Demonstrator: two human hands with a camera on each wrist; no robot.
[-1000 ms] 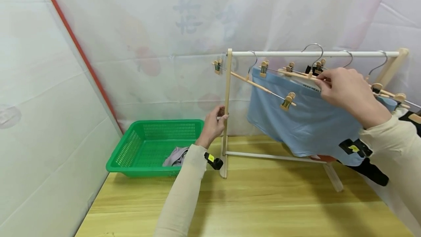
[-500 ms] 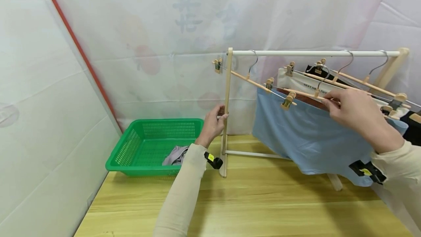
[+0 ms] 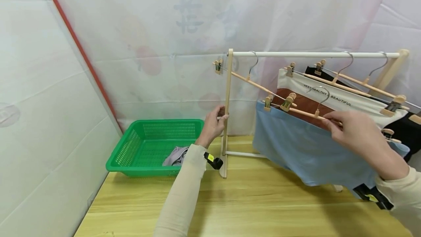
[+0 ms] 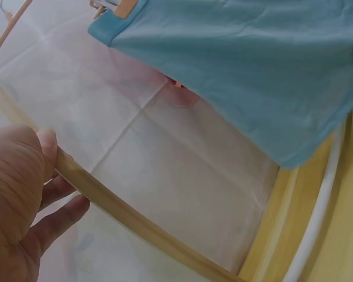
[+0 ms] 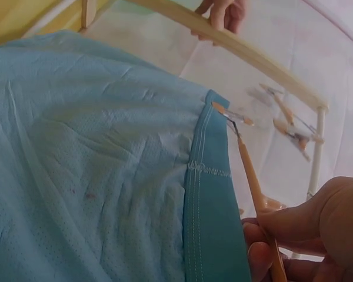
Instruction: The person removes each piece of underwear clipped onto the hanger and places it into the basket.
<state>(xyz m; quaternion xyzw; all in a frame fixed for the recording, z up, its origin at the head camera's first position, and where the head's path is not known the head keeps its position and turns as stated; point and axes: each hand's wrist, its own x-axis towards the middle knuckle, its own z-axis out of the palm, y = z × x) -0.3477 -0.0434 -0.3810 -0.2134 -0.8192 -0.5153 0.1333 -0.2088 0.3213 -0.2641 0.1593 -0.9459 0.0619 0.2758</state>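
My right hand (image 3: pixel 356 134) pinches the bar of a wooden clip hanger (image 3: pixel 304 113), its metal hook free in the air below the rack's rail. From its clips hangs a pair of light blue underpants (image 3: pixel 296 147). Seen from the right wrist, thumb and fingers close round the hanger (image 5: pixel 251 173) beside the teal waistband (image 5: pixel 212 211). At the rack's left upright (image 3: pixel 227 90), my left hand (image 3: pixel 212 125) grips the post between thumb and fingers. The left wrist view shows that hand (image 4: pixel 17 194) on the wooden post (image 4: pixel 135 220).
On the white rail (image 3: pixel 296 54) hang a bare clip hanger (image 3: pixel 251 81), a white-and-brown garment (image 3: pixel 332 94) with lettering, and a black garment (image 3: pixel 399 131). A green basket (image 3: pixel 120 149) with a greyish-purple cloth (image 3: pixel 175 156) stands left on the wooden table (image 3: pixel 250 207).
My right hand has taken the hanger with the blue underpants off the rail, lowering it toward me. The lettered garment behind now shows. My left hand stays on the post.
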